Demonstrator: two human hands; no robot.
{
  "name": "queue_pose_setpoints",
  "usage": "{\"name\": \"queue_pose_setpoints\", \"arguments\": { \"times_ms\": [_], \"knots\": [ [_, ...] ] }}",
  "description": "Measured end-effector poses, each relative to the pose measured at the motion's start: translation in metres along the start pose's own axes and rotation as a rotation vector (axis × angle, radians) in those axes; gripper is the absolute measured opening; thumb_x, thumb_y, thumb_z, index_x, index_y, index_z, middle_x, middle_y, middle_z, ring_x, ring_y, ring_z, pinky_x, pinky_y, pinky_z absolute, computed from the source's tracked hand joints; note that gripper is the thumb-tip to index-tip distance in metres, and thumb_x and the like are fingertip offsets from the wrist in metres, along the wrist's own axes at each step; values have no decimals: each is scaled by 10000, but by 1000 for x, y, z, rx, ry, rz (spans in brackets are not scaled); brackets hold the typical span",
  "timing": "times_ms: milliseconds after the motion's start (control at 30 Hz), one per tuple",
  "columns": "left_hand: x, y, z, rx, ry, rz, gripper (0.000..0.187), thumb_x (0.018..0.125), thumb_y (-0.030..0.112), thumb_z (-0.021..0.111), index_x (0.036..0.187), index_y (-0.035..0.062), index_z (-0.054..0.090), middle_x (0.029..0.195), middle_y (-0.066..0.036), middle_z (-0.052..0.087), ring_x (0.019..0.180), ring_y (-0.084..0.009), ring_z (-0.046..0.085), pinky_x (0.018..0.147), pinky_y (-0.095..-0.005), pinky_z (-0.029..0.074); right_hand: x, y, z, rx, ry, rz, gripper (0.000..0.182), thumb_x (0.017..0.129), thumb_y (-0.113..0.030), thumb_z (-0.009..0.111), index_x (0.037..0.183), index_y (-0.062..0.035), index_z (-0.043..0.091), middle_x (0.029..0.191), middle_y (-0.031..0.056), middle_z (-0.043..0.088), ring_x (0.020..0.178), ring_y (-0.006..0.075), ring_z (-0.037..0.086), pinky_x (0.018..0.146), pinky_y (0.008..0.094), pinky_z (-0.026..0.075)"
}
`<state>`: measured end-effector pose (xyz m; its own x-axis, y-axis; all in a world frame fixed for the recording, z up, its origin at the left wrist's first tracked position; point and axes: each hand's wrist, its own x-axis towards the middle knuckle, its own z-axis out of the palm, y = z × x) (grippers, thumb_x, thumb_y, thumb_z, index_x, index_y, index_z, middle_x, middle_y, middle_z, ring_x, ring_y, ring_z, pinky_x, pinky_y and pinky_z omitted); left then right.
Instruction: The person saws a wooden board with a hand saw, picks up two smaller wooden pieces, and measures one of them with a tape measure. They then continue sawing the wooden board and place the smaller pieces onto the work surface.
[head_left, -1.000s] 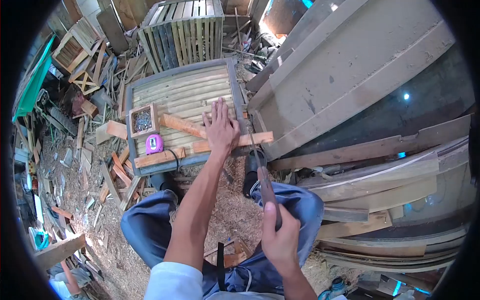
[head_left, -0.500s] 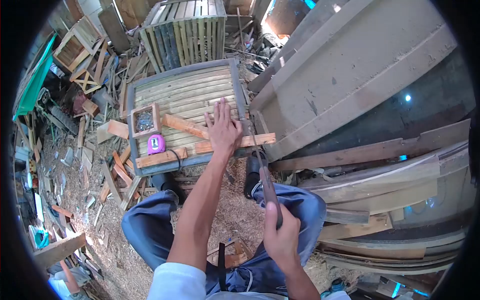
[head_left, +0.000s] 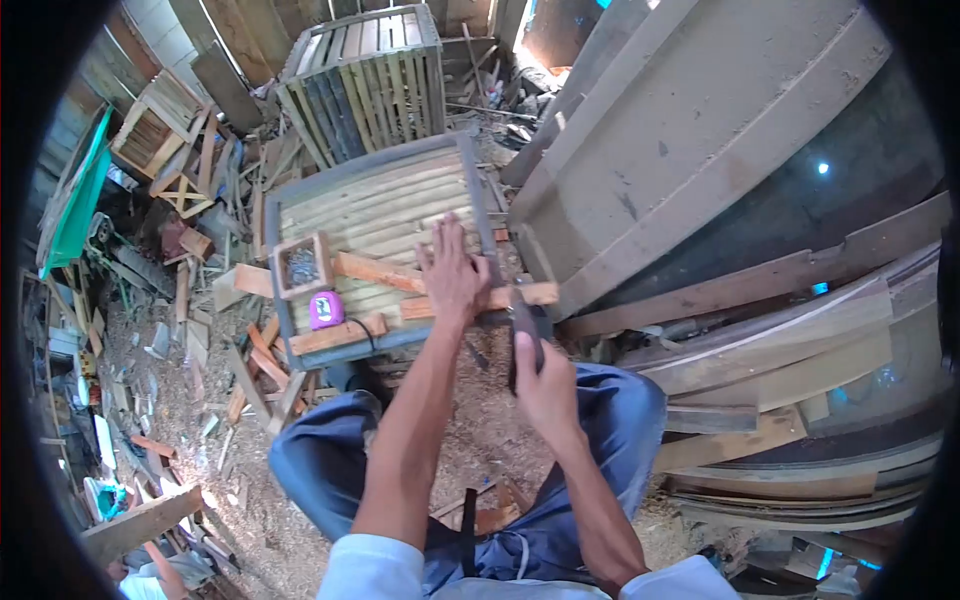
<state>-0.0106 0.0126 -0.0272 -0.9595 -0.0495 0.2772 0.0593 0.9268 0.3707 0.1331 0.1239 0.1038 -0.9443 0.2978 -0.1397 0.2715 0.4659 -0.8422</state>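
Observation:
My left hand point(head_left: 455, 275) lies with fingers spread on a wooden strip point(head_left: 415, 308) at the near right edge of a framed slatted panel point(head_left: 350, 200). My right hand point(head_left: 543, 385) is wrapped round the handle of a saw point(head_left: 524, 330), whose blade meets the strip's right end just beyond the panel. A second strip point(head_left: 375, 270) runs slantwise left of my left hand. Further left are a small wooden box point(head_left: 301, 266) with small metal pieces in it, a pink tape measure point(head_left: 326, 310) and a short wood piece point(head_left: 335, 334).
Beyond the panel stands a slatted crate point(head_left: 370, 90). Large boards point(head_left: 680, 150) lean on the right, with stacked planks point(head_left: 760, 440) below them. Wood scraps point(head_left: 265, 365) litter the ground at left. Part of another person point(head_left: 165, 575) shows at the bottom left.
My right hand has pushed forward with the saw, bringing its handle close to the strip. My left hand stays on the strip. The whole view has shifted slightly.

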Motion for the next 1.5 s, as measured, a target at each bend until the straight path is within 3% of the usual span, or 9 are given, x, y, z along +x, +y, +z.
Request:
{"name": "queue_pose_setpoints", "arguments": {
  "times_ms": [467, 700, 800, 867, 967, 1167, 1267, 1333, 1500],
  "knots": [
    [8, 6, 3, 7, 9, -20, 561, 841, 238, 479, 1368, 55, 416, 1555, -86, 307, 1442, -265, 271, 1158, -561, 166, -19, 18, 8, 7, 19, 3, 341, 968, -304, 523, 849, 1, 616, 613, 227, 583, 625, 425, 622, 553, 471, 455],
    [6, 3, 4, 13, 31, -29, 561, 848, 254, 463, 1366, 37, 454, 1560, -74, 297, 1446, -247, 261, 1167, -547, 161, -84, -99, -79, -137, -206, 206, 398, 982, -323, 490, 835, 23, 620, 662, 264, 606, 663, 456, 618, 615, 500, 474],
    [5, -2, 10, 10, 49, -1, 561, 850, 246, 462, 1368, 33, 450, 1558, -77, 302, 1445, -251, 262, 1165, -550, 164, -39, -54, -45, -121, -20, 43, 442, 987, -343, 468, 810, 32, 622, 657, 286, 595, 689, 483, 610, 642, 520, 475],
    [9, -2, 10, 6, 59, 10, 566, 856, 241, 458, 1379, 28, 431, 1554, -83, 308, 1445, -266, 260, 1164, -551, 164, -19, -59, -29, -30, -27, 134, 463, 984, -354, 465, 791, 38, 619, 666, 309, 588, 716, 504, 603, 659, 539, 474],
    [10, 6, 10, 5, 32, 20, 569, 862, 246, 455, 1384, 22, 422, 1556, -89, 305, 1447, -279, 257, 1166, -546, 159, -17, -25, 11, -130, 107, 0, 448, 978, -350, 471, 781, 25, 616, 655, 300, 596, 694, 493, 609, 647, 551, 486],
    [17, 4, 21, -8, 25, 25, 584, 868, 263, 442, 1400, 26, 400, 1560, -93, 298, 1449, -289, 251, 1162, -558, 157, -30, 8, 33, 15, 120, 70, 391, 980, -309, 498, 834, 34, 619, 597, 259, 562, 606, 447, 602, 562, 488, 447],
    [22, 8, 21, 66, -17, 21, 577, 867, 264, 440, 1391, 25, 409, 1566, -87, 285, 1452, -282, 246, 1168, -538, 155, -14, 18, 7, -52, 148, -59, 426, 988, -333, 480, 831, 37, 623, 623, 259, 572, 621, 429, 612, 590, 480, 452],
    [20, 9, 12, 49, -12, -3, 573, 864, 262, 447, 1385, 28, 413, 1569, -86, 277, 1453, -280, 245, 1172, -532, 154, 3, -6, -30, 8, 25, 11, 474, 995, -361, 464, 843, 56, 632, 664, 257, 596, 654, 416, 620, 621, 464, 456],
    [6, 4, 1, -40, -18, -58, 579, 848, 261, 479, 1382, 42, 428, 1568, -84, 279, 1448, -264, 255, 1179, -529, 144, -2, -39, -22, -122, -27, 46, 482, 1000, -373, 451, 873, 60, 621, 703, 254, 607, 699, 429, 614, 669, 471, 455]
  ]
}}
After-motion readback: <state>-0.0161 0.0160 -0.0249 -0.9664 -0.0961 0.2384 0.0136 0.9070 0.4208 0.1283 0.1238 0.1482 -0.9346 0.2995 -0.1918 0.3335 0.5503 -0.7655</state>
